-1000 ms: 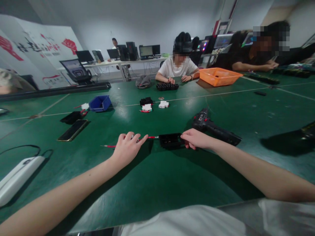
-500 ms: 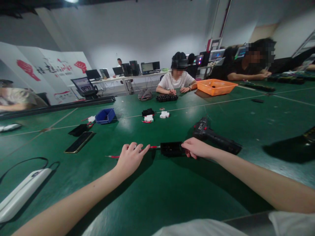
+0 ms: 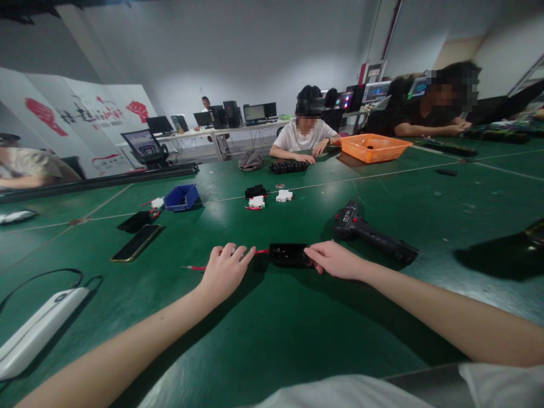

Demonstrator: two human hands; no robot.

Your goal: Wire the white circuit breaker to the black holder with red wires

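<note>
My right hand [image 3: 334, 260] grips the right end of a black rectangular housing [image 3: 289, 255] between thumb and fingers, just above the green table or resting on it; I cannot tell which. From its left end a red wire [image 3: 262, 251] runs into my left hand [image 3: 225, 269]. My left fingers are bent over the wire, and its other end, with a bare metal tip, sticks out to the left. Whatever else lies under the left palm is hidden. Behind my right hand lies a black cordless power drill [image 3: 361, 229].
A phone [image 3: 136, 243], a blue bin [image 3: 182, 198] and a white device [image 3: 40, 331] lie to the left. Small white modules [image 3: 284, 195] and black parts [image 3: 255, 191] are ahead. Beyond sits a co-worker [image 3: 304, 133] near an orange basket [image 3: 374, 150].
My right hand has moved slightly left with the black housing. The bare metal wire end seen at the housing's left edge no longer shows; red insulation now reaches the edge.
</note>
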